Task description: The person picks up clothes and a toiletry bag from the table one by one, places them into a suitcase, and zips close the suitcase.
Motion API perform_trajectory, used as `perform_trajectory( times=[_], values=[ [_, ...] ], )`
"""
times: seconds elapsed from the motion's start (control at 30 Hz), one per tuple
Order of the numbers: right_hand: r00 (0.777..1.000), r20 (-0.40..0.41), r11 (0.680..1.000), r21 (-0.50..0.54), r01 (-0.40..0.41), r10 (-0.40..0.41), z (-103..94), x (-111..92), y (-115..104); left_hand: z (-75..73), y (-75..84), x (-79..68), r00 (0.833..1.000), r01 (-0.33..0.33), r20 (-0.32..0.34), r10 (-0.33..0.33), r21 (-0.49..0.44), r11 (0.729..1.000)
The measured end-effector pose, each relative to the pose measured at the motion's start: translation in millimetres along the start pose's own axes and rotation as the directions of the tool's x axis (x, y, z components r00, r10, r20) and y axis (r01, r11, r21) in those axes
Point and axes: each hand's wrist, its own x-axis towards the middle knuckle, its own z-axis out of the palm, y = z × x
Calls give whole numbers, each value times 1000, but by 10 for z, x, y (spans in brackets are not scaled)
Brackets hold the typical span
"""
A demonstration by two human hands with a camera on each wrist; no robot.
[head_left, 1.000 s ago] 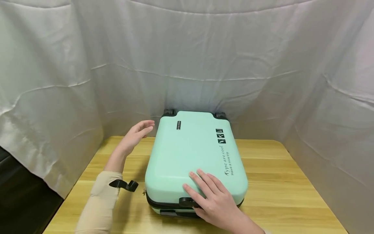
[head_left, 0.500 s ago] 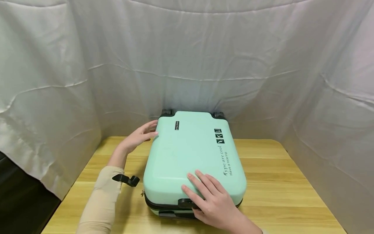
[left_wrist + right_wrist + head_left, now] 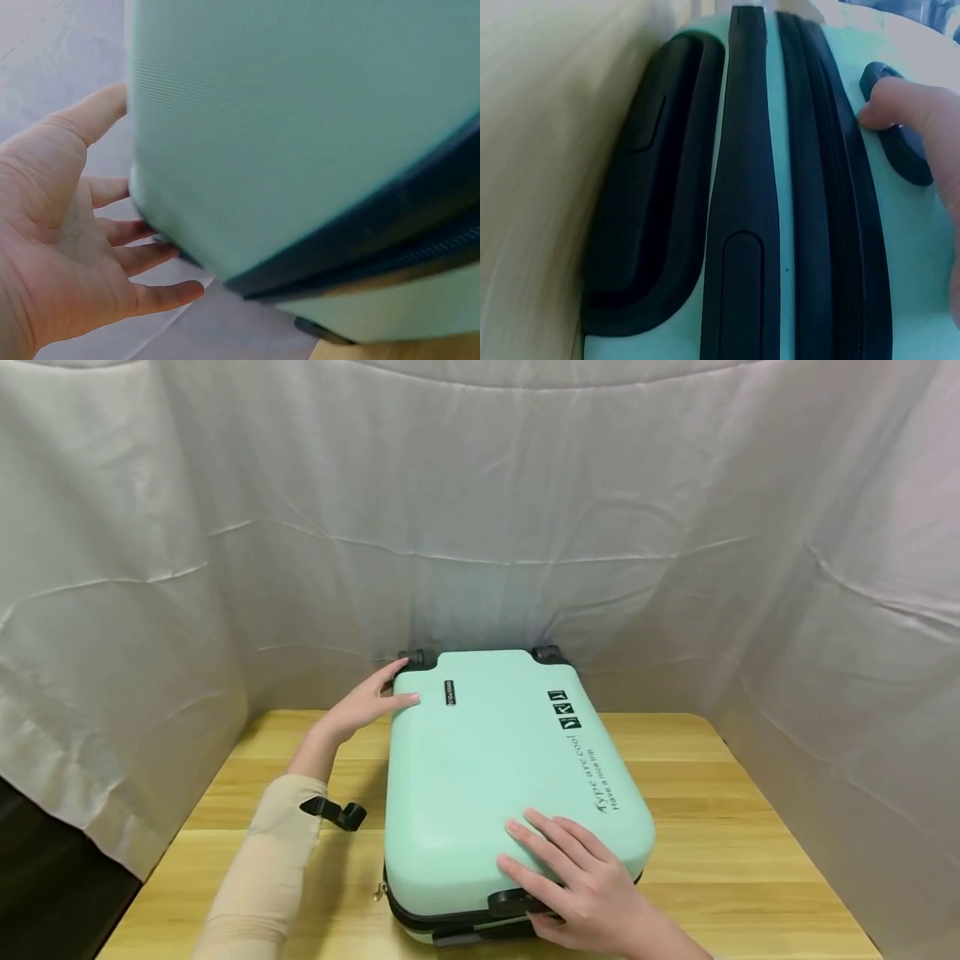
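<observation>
A mint-green hard-shell suitcase (image 3: 480,768) lies flat on the wooden table, wheels at the far end. At its far left corner is my left hand (image 3: 358,708), thumb on the top shell and fingers by the black wheel (image 3: 417,659). The left wrist view shows that hand's fingers spread along the corner. My right hand (image 3: 588,893) rests with fingers extended on the near right of the shell. Its thumb touches the suitcase beside the black oval lock (image 3: 915,154) in the right wrist view. A black carry handle (image 3: 742,180) and zipper (image 3: 825,187) run along the near end.
Grey-white curtains (image 3: 480,510) hang behind and on both sides. Wooden table (image 3: 750,852) extends right of the suitcase. A zipper pull (image 3: 379,891) hangs at its near left corner. A black strap (image 3: 333,812) sticks out from the left sleeve.
My left hand has moved right, from beside the suitcase onto its far left corner. The suitcase has turned slightly, its near end shifting right, and my right hand has moved with it.
</observation>
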Motion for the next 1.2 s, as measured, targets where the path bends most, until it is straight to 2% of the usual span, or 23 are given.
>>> perform_trajectory(
  times=[0.2, 0.4, 0.6, 0.8, 0.9, 1.03, 1.2],
  values=[
    [999, -12, 999, 15, 32, -32, -74, -78, 74, 79, 59, 50, 999, -9, -43, 11, 48, 999],
    [999, -16, 999, 4, 41, -41, -133, -172, 134, 176, 100, 14, 997, -19, -67, 24, 69, 997],
    [995, -54, 997, -4, 83, -83, -165, -215, 186, 260, 85, -95, 992, -18, -124, 28, 80, 997],
    [991, -68, 993, 8, 116, -115, -183, -235, 261, 318, 56, -265, 978, -11, -209, 28, 84, 996],
    [996, -24, 995, 46, 86, -85, -207, -274, 281, 334, 52, -332, 971, -14, -238, 30, 66, 998],
    [999, 53, 993, 115, 4, -10, -247, -356, 297, 340, 40, -422, 959, 5, -282, 15, 67, 998],
    [981, 154, 975, 173, -143, 116, -287, -442, 294, 362, 26, -538, 945, 45, -327, -13, 89, 995]
  ],
)
